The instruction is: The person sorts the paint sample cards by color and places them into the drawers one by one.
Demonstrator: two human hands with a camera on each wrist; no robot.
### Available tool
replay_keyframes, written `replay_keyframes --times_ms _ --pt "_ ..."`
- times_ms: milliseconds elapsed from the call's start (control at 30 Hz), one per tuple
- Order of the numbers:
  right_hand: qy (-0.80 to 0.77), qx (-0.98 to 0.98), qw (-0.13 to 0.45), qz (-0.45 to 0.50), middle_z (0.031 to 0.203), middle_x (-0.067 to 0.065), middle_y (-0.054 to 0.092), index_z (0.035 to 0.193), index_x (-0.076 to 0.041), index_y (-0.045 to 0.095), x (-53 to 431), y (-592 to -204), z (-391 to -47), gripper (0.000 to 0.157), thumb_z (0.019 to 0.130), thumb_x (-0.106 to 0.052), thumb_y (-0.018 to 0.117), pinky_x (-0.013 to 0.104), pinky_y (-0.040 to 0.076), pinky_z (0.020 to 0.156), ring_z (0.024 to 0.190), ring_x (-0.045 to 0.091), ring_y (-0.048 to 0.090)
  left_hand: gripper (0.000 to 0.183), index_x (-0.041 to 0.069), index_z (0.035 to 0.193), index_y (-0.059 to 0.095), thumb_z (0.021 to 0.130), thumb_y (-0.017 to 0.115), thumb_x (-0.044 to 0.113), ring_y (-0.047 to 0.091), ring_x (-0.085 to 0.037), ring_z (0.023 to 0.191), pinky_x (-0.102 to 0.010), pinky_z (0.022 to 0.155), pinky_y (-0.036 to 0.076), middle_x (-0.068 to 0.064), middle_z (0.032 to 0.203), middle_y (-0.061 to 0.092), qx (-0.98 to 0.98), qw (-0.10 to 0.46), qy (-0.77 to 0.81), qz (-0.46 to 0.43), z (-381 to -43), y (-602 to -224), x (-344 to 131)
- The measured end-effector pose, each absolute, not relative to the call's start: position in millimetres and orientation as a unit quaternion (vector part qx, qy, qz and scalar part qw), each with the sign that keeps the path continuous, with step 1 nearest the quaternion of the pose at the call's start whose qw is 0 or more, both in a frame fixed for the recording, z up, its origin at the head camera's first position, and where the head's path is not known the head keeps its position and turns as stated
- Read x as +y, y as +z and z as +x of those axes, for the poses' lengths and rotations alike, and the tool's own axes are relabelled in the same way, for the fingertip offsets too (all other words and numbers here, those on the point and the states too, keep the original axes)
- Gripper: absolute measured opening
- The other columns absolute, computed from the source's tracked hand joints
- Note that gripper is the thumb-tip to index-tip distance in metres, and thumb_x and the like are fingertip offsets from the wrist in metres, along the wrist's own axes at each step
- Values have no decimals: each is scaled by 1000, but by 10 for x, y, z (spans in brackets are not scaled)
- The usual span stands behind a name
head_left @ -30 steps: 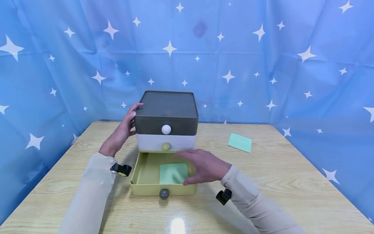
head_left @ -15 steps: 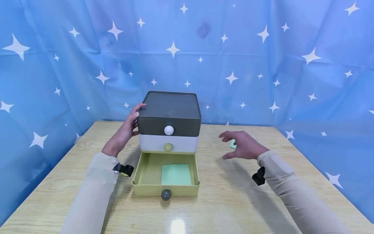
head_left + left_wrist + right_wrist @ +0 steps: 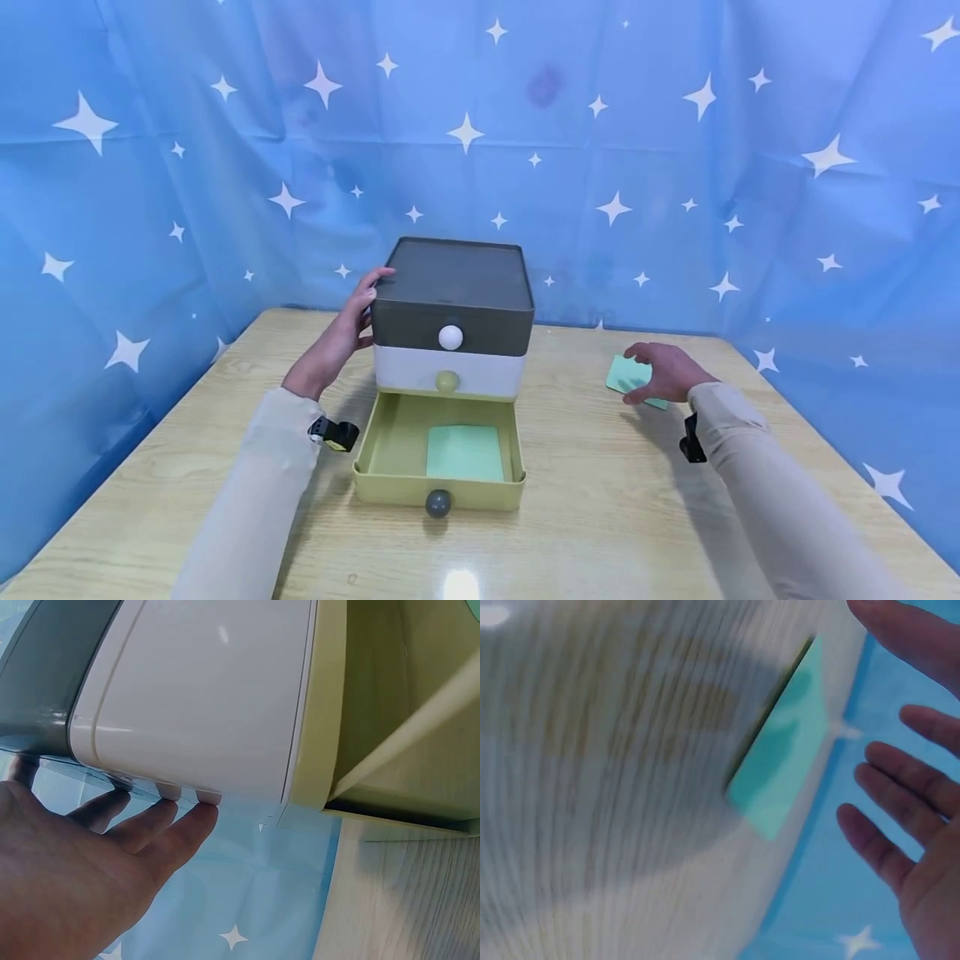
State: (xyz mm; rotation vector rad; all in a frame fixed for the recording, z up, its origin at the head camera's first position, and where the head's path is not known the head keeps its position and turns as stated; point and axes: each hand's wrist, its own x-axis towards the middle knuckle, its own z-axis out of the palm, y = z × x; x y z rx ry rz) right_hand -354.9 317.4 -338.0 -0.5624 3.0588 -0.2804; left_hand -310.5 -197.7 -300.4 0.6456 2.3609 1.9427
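A small drawer cabinet stands on the table, with a dark grey top tier (image 3: 453,279), a white middle tier (image 3: 405,367) and a pulled-out olive-green bottom drawer (image 3: 397,490). Inside that drawer lies a mint-green sticky-note pad (image 3: 465,454). My left hand (image 3: 330,346) rests against the cabinet's left side, its extended fingers touching the wall, as the left wrist view shows too. Over a second mint-green sticky-note pad (image 3: 780,750) on the table hovers my right hand (image 3: 667,372), fingers spread and holding nothing. That hand partly covers the pad in the head view.
Round knobs sit on the drawer fronts: a white one (image 3: 451,337), a green one (image 3: 447,382) and a grey one (image 3: 438,503). A blue curtain (image 3: 562,183) with white stars closes off the back and sides of the wooden table (image 3: 585,500).
My right hand has moved from above the open drawer rightward to the pad on the table. The left hand has stayed against the cabinet. The head view has shifted slightly.
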Motion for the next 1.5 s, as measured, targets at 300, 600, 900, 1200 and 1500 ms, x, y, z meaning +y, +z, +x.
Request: replay_keyframes --times_ms 300,600,900,1200,1500 --pt "-113 986 89 -88 142 41 40 151 10 28 3456 -3591 -3708 116 72 -52 85 61 44 97 123 53 47 51 44 155 20 105 18 54 17 -38 155 -70 117 22 -3 168 13 757 14 618 212 -3118 -3002 -1944" --pt "-146 980 99 -90 142 43 40 152 10 24 3434 -3611 -3691 113 75 -48 84 63 44 100 128 57 44 51 43 154 21 105 19 55 17 -38 155 -71 116 21 -3 167 15 754 5 624 206 -3114 -3002 -1971" --pt "-85 987 81 -105 140 42 44 145 11 37 3371 -3586 -3606 100 78 -49 80 66 41 102 128 59 42 50 44 154 21 105 19 55 16 -37 156 -70 117 22 -2 167 17 751 7 627 207 -3124 -3017 -1969" --pt "-69 984 53 -153 134 37 52 148 7 36 3201 -3492 -3416 101 77 -50 81 62 46 97 122 53 53 50 45 154 22 105 20 55 17 -38 156 -70 116 22 -2 167 16 751 7 627 205 -3122 -3020 -1972" --pt "-72 975 37 -208 140 32 51 149 -3 39 2812 -3247 -2945 97 75 -46 84 56 50 92 117 44 58 50 44 154 21 105 19 55 17 -39 155 -70 116 22 -3 167 16 754 5 624 205 -3122 -3012 -1994"
